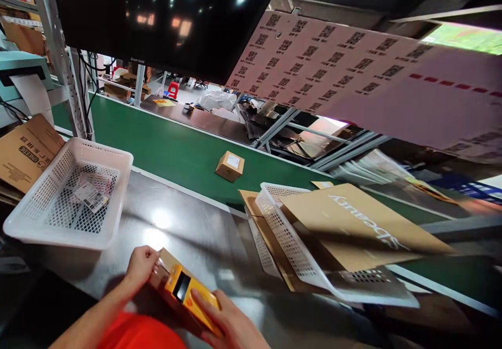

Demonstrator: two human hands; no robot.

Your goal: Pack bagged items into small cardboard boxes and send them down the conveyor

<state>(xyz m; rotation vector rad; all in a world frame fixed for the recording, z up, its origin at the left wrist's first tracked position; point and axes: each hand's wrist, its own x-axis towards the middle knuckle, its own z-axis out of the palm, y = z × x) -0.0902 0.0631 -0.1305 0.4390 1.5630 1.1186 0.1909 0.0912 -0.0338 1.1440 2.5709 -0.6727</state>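
A small brown cardboard box (167,260) is tilted over the metal table, close to my body. My left hand (141,266) is closed at the box's far left end, with its fingertips at the edge beside something shiny like clear tape. Wrapped in my right hand (231,320) is a yellow tape dispenser (200,302) with a black part at its front. It lies along the top of the box. My right hand's lower fingers are partly hidden.
A white basket (125,181) with labelled packets stands left on the metal table (196,239). Right, another white basket (298,255) bears flat cardboard (353,223). Behind, a small parcel (229,166) sits on the green conveyor (172,150). A monitor (157,19) hangs overhead.
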